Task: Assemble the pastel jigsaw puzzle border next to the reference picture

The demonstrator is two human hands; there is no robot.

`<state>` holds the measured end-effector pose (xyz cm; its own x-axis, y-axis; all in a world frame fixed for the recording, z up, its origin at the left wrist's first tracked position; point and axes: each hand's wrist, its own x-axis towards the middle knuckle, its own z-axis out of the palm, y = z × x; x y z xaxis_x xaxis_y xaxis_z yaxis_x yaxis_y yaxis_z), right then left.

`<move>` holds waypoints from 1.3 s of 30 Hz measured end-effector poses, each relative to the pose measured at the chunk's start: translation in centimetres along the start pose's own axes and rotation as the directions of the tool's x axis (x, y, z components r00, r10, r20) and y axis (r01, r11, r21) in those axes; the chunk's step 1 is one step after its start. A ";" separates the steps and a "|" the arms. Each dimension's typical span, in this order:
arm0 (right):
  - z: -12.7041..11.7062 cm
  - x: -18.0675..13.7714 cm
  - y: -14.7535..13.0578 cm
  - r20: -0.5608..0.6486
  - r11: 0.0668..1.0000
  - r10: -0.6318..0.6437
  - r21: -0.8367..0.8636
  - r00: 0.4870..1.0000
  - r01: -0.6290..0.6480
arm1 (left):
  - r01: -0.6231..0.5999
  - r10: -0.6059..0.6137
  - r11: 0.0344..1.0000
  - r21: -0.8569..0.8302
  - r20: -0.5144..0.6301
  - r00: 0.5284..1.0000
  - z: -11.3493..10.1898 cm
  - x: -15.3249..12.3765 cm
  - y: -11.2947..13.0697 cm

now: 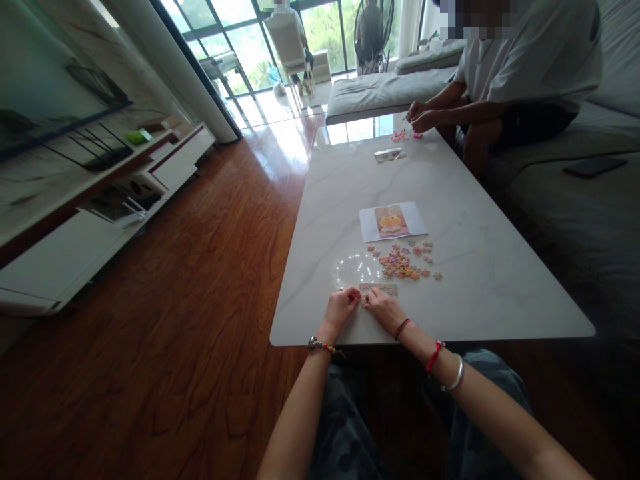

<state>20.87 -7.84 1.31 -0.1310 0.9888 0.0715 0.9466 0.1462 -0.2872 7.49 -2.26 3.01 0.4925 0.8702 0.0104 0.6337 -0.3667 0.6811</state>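
Observation:
At the near edge of the marble table (327,220), my left hand (343,308) and my right hand (384,309) are close together, fingers pinched. A small pale puzzle piece (365,301) shows between their fingertips, mostly covered. Just beyond the right hand lies a joined strip of puzzle pieces (380,289). A heap of loose pink and orange puzzle pieces (403,262) is spread further to the right. Behind it is a printed sheet (393,221) with a picture of a yellow figure. Left of the heap, a clear shiny plastic bag or film (353,267) rests on the tabletop.
A person (525,73) sits on the grey sofa (610,133) at the far right, hands over pink pieces (399,136) on the table. A flat packet (390,155) lies near them. Wooden floor (215,280) runs along the left, by a low white cabinet (55,267).

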 end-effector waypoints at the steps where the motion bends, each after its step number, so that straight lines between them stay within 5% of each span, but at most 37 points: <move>1: -0.1 0.1 0.1 0.006 1.000 -0.002 -0.002 1.000 0.002 | 0.001 -0.001 1.000 -0.003 -0.002 1.000 0.0 0.0 0.0; 24: -0.6 -1.6 -1.4 -0.001 1.000 -0.013 0.002 1.000 0.013 | 0.124 -0.129 0.989 -0.076 -0.065 0.990 1.2 0.0 0.3; 39: -0.6 0.0 -1.5 -0.047 0.994 0.056 0.098 0.997 -0.051 | 0.100 -0.112 0.967 -0.234 -0.040 0.993 -0.2 0.1 0.1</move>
<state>19.61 -8.04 2.35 -0.0640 0.9929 0.1000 0.9186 0.0978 -0.3830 7.49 -2.10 3.20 0.3941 0.9183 -0.0371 0.5229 -0.1908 0.8308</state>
